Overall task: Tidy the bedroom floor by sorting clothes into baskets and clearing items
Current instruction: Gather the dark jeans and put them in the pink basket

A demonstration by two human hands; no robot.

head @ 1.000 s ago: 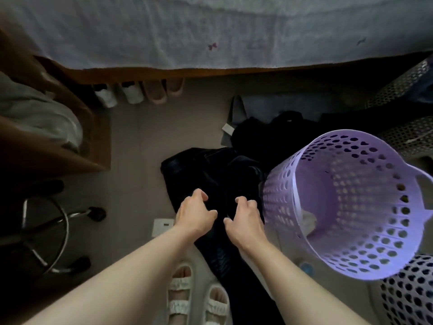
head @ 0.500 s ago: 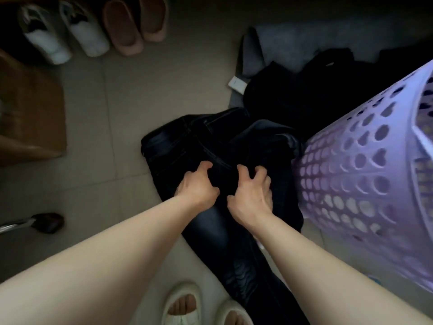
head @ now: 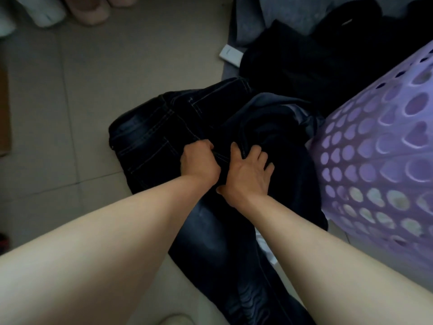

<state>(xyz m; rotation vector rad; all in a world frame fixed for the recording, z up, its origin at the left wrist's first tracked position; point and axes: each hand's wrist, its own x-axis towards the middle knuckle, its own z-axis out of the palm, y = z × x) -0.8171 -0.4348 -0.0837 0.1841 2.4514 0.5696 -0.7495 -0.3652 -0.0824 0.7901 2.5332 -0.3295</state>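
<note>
Dark, faded jeans (head: 150, 137) with pale stitching lie crumpled on the tiled floor (head: 70, 90). The left hand (head: 199, 160) fists the denim; the right hand (head: 246, 170) grips a fold beside the purple basket (head: 379, 160).

Jeans (head: 150, 139): dark denim, heavy weave, matt, faded pale patches, light contrast stitching along seams and pocket. Basket (head: 379, 160): lilac plastic, smooth, slight sheen, wall pierced with round and heart-shaped holes. Floor (head: 70, 95): beige tile, matt, thin grout lines. Black garment (head: 304, 66): soft cloth, matt, weave too dark to read. Grey cloth (head: 248, 26) behind it: flat, matt. Slippers (head: 91, 8): smooth, matt, foam-like.
</note>
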